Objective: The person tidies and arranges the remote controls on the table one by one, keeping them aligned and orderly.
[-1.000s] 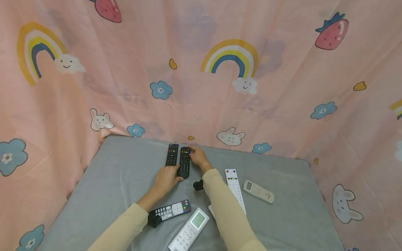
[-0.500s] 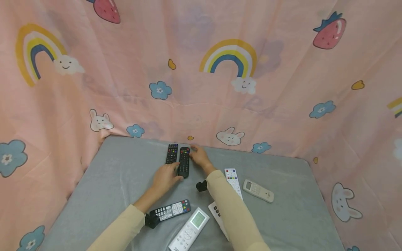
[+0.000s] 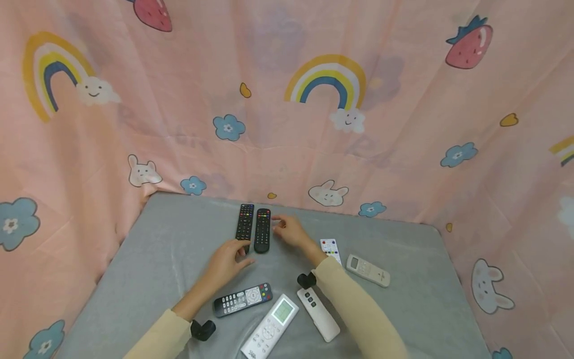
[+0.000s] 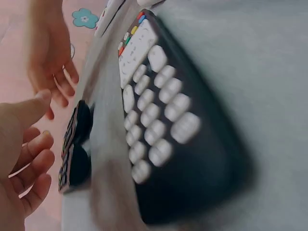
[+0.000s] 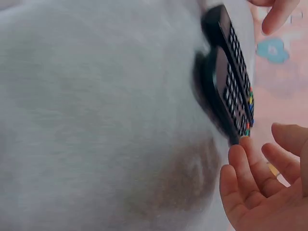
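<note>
Two black remote controls lie side by side at the far edge of the grey cloth. My left hand point(image 3: 227, 260) hovers by the lower end of the left black remote point(image 3: 244, 222), fingers relaxed and holding nothing. Just right of the right black remote point(image 3: 262, 230) is my right hand point(image 3: 293, 232), its fingers loosely bent and nothing in them. In the right wrist view the right hand's fingertips point(image 5: 237, 153) appear close to that remote's far end. A black remote with grey-white buttons point(image 4: 159, 110) fills the middle of the left wrist view, below the left hand.
Nearer the front lie a white remote with a screen point(image 3: 271, 326) and a white remote with a few dark buttons point(image 3: 319, 315). A white remote with coloured buttons point(image 3: 330, 248) is partly hidden by the right arm. Right of it rests a beige remote point(image 3: 368, 270). A pink curtain point(image 3: 278, 164) hangs behind.
Both hands have drawn back from the right black remote, the left toward the lower left and the right toward the right. The black remotes stay nearly in place; more of the few-button white remote shows.
</note>
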Available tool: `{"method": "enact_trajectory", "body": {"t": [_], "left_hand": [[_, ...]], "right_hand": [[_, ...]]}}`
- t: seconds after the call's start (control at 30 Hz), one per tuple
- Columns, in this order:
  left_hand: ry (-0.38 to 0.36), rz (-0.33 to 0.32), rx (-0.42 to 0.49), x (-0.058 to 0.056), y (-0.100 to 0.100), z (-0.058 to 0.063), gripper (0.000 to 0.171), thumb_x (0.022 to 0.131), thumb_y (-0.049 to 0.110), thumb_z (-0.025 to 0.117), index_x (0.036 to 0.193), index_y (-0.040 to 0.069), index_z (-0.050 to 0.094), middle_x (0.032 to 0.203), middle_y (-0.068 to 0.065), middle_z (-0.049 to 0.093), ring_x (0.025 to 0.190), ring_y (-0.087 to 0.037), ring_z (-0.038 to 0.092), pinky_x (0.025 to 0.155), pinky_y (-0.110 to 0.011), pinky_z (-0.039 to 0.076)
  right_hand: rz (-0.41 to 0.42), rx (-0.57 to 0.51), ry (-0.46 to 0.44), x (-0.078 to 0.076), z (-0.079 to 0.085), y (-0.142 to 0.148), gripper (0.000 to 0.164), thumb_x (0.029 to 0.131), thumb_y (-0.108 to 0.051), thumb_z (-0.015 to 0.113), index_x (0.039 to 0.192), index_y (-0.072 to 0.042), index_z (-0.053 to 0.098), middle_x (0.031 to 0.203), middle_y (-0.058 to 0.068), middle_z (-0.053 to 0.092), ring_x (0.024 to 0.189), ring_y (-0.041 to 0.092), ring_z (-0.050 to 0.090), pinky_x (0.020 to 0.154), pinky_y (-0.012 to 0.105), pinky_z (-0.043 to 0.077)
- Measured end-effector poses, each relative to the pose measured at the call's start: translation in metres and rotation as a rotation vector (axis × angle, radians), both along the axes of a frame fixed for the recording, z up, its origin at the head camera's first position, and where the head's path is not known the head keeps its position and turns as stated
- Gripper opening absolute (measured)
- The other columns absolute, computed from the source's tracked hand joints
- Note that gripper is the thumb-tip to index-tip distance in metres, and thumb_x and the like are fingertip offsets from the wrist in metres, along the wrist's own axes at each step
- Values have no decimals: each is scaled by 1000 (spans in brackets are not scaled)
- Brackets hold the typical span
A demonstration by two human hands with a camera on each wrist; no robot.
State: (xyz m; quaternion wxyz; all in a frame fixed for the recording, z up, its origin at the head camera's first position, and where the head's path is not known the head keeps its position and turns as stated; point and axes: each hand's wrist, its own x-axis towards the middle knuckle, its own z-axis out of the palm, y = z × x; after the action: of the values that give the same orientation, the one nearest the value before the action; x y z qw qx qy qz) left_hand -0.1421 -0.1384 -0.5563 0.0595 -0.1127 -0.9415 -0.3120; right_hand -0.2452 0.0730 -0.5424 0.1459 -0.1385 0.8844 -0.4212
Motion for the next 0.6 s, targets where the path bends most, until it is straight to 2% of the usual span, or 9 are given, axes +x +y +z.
{"method": "enact_trajectory", "body": {"t": [0.13,0.4,0.6], "left_hand": [[-8,-20,13,16,-13,0,47,75,30,85,117,14,71,81,9,59,77,-5,49,72,-25,46],[33,-127,61,46,-32,-4,44,72,23,87,113,13,73,86,6,64,83,-7,55,77,-27,49],[58,-159,90,66,-45,-12,44,71,26,88,112,17,73,94,7,67,90,-6,58,83,-31,51]], "right_hand": [[78,1,-7,21,7,5,38,96,-14,61,134,-6,59,100,13,71,72,13,61,60,24,51],[196,-29,58,62,6,7,39,92,-13,66,131,-7,61,96,9,69,80,9,61,70,22,50],[267,-14,72,91,2,15,42,90,-14,71,131,-13,63,103,6,69,92,14,62,83,24,51]]}}
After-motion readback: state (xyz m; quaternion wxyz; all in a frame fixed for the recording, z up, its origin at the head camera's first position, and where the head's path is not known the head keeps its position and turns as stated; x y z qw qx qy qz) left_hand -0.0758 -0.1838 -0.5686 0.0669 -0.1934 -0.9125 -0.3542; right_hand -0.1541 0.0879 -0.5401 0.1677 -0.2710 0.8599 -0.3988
